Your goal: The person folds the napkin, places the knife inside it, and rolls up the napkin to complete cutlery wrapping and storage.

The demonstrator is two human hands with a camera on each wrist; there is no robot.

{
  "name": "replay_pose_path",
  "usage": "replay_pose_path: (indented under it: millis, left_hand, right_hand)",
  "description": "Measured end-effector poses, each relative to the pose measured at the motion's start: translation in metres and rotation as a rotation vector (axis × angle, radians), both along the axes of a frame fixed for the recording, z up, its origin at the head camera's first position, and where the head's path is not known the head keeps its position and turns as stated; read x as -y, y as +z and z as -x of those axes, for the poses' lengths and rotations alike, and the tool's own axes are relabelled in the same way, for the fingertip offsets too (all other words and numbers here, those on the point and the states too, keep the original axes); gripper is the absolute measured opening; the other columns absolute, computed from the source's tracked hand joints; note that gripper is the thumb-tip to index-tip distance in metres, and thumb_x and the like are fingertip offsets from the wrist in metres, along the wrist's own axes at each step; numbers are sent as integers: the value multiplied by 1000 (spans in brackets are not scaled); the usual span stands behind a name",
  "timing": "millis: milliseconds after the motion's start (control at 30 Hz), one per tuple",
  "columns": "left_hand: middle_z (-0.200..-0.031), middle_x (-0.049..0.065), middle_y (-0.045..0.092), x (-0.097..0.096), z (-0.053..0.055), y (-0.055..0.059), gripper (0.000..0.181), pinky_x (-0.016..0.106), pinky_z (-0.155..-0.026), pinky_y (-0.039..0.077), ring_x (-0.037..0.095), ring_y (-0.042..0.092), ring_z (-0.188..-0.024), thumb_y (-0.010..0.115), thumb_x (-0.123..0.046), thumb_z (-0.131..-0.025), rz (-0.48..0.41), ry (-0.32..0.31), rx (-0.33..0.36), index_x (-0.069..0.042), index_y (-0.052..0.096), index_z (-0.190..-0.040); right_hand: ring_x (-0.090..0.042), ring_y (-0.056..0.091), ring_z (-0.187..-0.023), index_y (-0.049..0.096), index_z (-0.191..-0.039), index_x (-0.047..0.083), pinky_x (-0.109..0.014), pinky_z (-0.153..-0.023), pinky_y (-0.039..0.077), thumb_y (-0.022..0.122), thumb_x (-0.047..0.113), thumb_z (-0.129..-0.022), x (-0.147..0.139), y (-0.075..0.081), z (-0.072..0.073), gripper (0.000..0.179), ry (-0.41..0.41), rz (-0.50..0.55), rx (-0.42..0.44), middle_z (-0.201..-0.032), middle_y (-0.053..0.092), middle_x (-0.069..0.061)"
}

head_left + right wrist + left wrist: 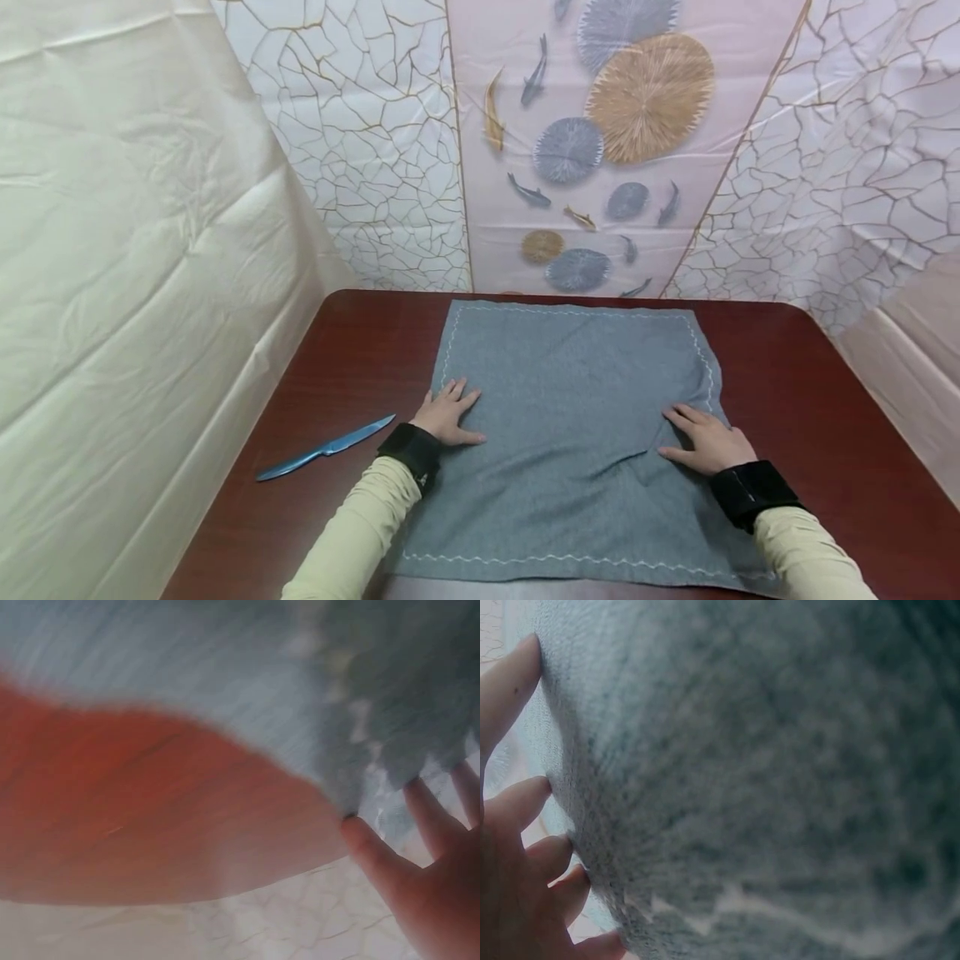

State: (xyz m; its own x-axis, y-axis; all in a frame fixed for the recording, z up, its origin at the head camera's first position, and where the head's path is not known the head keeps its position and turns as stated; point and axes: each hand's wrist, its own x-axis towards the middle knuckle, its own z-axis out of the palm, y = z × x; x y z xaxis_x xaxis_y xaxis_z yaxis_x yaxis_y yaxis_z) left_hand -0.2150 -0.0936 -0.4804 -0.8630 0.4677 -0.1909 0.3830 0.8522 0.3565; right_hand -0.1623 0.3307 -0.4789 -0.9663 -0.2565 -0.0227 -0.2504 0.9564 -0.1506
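Note:
A grey-blue cloth (pixel 555 375) with white zigzag stitching along its edges lies spread on the table, wrinkled in its lower right half. On its left edge rests my left hand (pixel 447 414), fingers spread and touching the fabric. My right hand (pixel 708 440) lies on the right edge with fingers extended, beside a small fold. The left wrist view shows the left fingertips (pixel 534 799) against the cloth, which fills most of that picture. In the right wrist view, the right hand (pixel 442 885) touches the cloth near its stitched border.
A blue knife (pixel 326 447) lies on the dark red table (pixel 360 350) left of the cloth, its tip toward the left hand. Behind the table hangs a patterned curtain (pixel 570 150). A cream sheet (pixel 150 275) drapes along the left side.

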Motion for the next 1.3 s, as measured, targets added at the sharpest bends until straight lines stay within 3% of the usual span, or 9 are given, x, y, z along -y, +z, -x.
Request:
replay_pose_path:
  millis: [133, 267, 333, 433, 533, 667, 900, 1067, 1300]
  left_hand:
    - [-148, 15, 20, 5, 4, -1, 87, 58, -102, 15, 30, 14, -136, 61, -63, -73, 17, 14, 3, -17, 34, -142]
    - [-149, 13, 17, 5, 9, -3, 84, 56, -103, 13, 29, 13, -137, 63, -56, -76, 70, 35, 14, -16, 32, -143]
    - [-149, 13, 17, 4, 11, -3, 83, 56, -103, 14, 30, 13, -137, 63, -55, -76, 89, 38, 13, -16, 31, -143]
    - [-149, 13, 17, 3, 12, -2, 83, 56, -103, 15, 30, 13, -136, 62, -55, -77, 105, 34, 4, -16, 30, -143]
    - [-149, 14, 16, 1, 11, 0, 84, 57, -103, 15, 30, 13, -136, 62, -55, -77, 109, 24, -1, -16, 29, -143]
    - [-150, 14, 15, 1, 11, 1, 84, 57, -103, 14, 30, 12, -137, 61, -56, -77, 108, 26, 9, -17, 29, -144]
    - [-149, 14, 16, 5, 10, -1, 84, 56, -103, 16, 30, 13, -136, 61, -56, -77, 134, 32, -1, -16, 29, -144]
    - [-147, 15, 23, -5, -10, 11, 74, 54, -102, 21, 31, 18, -135, 59, -51, -82, 237, -1, -18, -13, 35, -141]
    - [-149, 14, 18, -11, -56, 14, 73, 58, -99, 23, 34, 15, -135, 59, -52, -82, 233, -171, 38, -24, 31, -143]
  right_hand:
    - [-46, 40, -116, 49, -129, 2, -62, -78, 36, 63, 58, -72, -13, -1, -6, 81, -23, -5, 27, -131, 41, -27]
    - [-47, 38, -116, 48, -128, -3, -62, -79, 36, 66, 52, -72, -12, 1, -8, 80, -40, -18, 16, -129, 41, -30]
    - [-46, 39, -116, 49, -126, -4, -62, -81, 35, 69, 45, -72, -3, 3, -10, 75, -16, 2, -37, -127, 43, -30]
    - [-46, 37, -118, 50, -127, -1, -64, -84, 33, 69, 44, -74, 21, 6, -14, 72, 85, 78, -82, -128, 44, -27]
    - [-47, 28, -125, 44, -135, 9, -70, -84, 26, 63, 55, -75, 47, 7, -23, 78, 205, 134, 32, -137, 37, -21]
    - [-46, 14, -131, 35, -141, 21, -77, -81, 16, 51, 72, -70, 65, 7, -37, 89, 258, 67, 236, -148, 22, -15]
    - [-46, 7, -132, 31, -143, 24, -78, -82, 9, 53, 75, -65, 64, 2, -46, 95, 270, 59, 289, -149, 15, -14]
    - [-45, 3, -133, 30, -143, 23, -77, -83, 5, 53, 76, -64, 65, -1, -47, 98, 253, 85, 299, -150, 12, -13]
    - [-46, 5, -132, 31, -143, 19, -77, -83, 4, 56, 75, -63, 47, -1, -57, 101, 165, 109, 299, -149, 13, -16]
